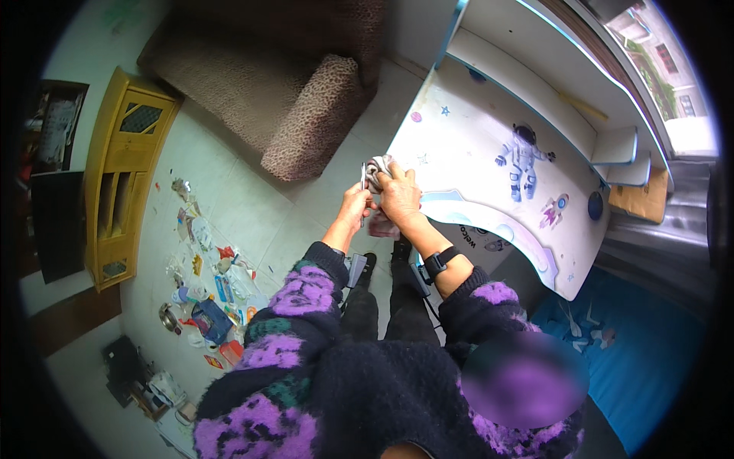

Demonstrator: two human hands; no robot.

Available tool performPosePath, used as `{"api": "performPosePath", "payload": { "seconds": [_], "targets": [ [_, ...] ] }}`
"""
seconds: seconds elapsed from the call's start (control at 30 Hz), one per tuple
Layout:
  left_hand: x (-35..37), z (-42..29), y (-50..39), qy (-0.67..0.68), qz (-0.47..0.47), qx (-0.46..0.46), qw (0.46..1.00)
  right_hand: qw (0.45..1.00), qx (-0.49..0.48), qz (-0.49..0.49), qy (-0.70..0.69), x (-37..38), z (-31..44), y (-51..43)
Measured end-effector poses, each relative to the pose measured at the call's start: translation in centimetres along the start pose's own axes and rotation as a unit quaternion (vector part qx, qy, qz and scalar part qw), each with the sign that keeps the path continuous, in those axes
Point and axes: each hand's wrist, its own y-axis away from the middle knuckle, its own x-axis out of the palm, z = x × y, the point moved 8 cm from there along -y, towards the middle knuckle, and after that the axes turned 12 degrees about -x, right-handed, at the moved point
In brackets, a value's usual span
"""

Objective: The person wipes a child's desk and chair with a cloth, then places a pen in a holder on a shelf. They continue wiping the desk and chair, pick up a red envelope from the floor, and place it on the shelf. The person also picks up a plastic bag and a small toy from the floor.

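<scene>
My left hand [355, 205] grips a slim metallic tool [363, 175] upright; its exact kind cannot be told. Close beside it, my right hand [400, 194] clasps a bunched, patterned cloth [377, 166] at the left edge of a white children's desk [459, 155]. A pinkish length of cloth [383, 225] hangs below the hands; whether it belongs to the same piece is hidden. The desk top bears space pictures, among them an astronaut and a rocket.
A leopard-print sofa [309, 115] stands ahead to the left. Scattered litter and small goods, including a dark blue box [212, 321] and a metal bowl [168, 317], cover the floor at left near a yellow cabinet [129, 183]. A blue sheet [642, 356] lies at lower right.
</scene>
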Motion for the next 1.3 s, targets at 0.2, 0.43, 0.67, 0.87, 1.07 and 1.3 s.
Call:
{"api": "performPosePath", "payload": {
  "seconds": [0.2,0.43,0.67,0.87,1.07,1.3],
  "targets": [
    [-1.2,-3.8,2.1,0.158,-0.005,0.035,0.987,0.976,-0.097,0.186,-0.05,0.6,-1.0,0.8],
    [-1.2,-10.5,10.0,0.282,0.261,0.099,0.918,0.888,-0.055,0.396,-0.227,2.9,2.7,4.4],
    [-11.9,-16.7,18.3,0.326,0.273,0.195,0.884,0.786,-0.045,0.333,-0.518,0.8,15.3,-1.6],
    [-26.1,-21.8,24.2,0.345,0.297,0.249,0.855,0.787,-0.106,0.333,-0.508,1.3,31.3,-11.2],
    [-40.7,-24.6,29.8,0.228,0.204,0.291,0.906,0.788,-0.147,0.333,-0.496,5.4,46.6,-18.2],
    [-52.1,-27.1,29.6,-0.026,-0.079,0.355,0.931,0.722,-0.154,0.412,-0.534,12.5,58.2,-26.1]
  ]
}}
